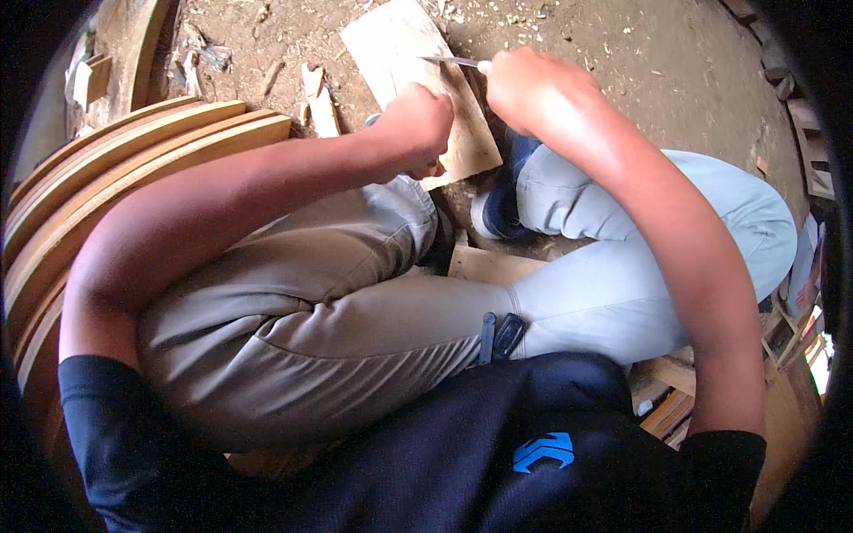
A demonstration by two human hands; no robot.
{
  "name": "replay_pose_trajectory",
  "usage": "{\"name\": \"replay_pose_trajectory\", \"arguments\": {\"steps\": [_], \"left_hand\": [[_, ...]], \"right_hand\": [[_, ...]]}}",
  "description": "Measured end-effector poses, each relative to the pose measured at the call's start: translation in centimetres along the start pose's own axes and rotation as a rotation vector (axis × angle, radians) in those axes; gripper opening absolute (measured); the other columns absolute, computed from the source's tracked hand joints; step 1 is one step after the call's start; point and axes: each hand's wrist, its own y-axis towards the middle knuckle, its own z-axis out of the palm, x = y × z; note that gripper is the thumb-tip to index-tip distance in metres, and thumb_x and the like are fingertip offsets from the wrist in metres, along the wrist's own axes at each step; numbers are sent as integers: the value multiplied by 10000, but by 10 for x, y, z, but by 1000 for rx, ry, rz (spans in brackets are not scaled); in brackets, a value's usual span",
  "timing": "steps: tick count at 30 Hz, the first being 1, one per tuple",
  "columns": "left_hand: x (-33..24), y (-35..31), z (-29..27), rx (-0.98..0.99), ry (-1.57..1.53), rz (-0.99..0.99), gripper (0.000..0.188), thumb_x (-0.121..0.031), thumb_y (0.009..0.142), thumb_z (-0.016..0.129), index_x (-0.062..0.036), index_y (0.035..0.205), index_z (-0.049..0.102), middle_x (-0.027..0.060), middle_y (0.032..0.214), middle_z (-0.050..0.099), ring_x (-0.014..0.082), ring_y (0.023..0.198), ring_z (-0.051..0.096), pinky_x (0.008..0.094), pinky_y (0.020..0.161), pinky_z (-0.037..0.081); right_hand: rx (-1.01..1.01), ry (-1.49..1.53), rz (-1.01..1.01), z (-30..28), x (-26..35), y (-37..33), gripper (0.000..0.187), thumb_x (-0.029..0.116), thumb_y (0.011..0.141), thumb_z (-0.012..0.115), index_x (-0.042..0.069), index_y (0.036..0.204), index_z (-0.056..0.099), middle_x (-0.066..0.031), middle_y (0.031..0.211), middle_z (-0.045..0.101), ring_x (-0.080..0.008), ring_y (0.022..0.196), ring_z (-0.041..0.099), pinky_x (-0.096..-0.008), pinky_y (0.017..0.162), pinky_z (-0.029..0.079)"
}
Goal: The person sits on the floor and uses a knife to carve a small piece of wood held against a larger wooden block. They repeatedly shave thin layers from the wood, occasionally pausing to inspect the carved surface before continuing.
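In the head view, the board [391, 53] lies on the ground [666, 71] at the far side, between the legs, slanting from far left to near right. Its far end is cut off by the picture's edge. The right hand [533, 84], beyond the board's right edge, has its fingers closed on the blade [453, 60], which points left over the board. The left hand [413, 129] is curled into a fist in front of the board's left edge; whether it grips anything cannot be told.

Open ground spreads to the right of the right hand. Room is tighter on the left, where a scrap [320, 102] lies near the board and stacked planks [160, 142] crowd the left arm. A shoe [502, 211] sits just beside the board's near corner.

The blade's handle is mostly hidden in the hand, and whether its tip touches wood is unclear.
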Motion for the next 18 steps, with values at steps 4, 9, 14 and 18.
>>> {"name": "replay_pose_trajectory", "arguments": {"steps": [4,9,14,18], "left_hand": [[-30,-10,-8,0,-303,-307,200,-49,902,486,79,787,588,185,682,654,221,570,677,341,451,537],[-31,-17,-10,-83,-496,-266,244,-112,940,407,79,884,548,182,733,617,258,556,659,370,404,486],[-33,-12,-5,-177,-437,-365,391,-264,969,385,60,802,526,149,593,533,249,485,611,391,380,443],[-18,-10,-6,-52,-357,-195,336,-251,952,444,59,824,466,160,668,585,251,460,614,350,352,472]], "right_hand": [[10,-90,49,6,13,3,318,156,885,474,65,1107,682,-145,1158,654,-306,1060,643,-438,836,536],[13,-154,67,5,26,9,280,169,867,566,79,1102,688,-133,1169,653,-274,1073,639,-417,823,544],[58,-138,20,0,22,35,344,175,807,637,66,1131,672,-149,1171,647,-276,1068,639,-421,841,531],[61,-67,-92,9,-21,62,355,245,890,492,-18,1067,652,-234,1086,639,-382,1017,625,-441,873,499]]}}
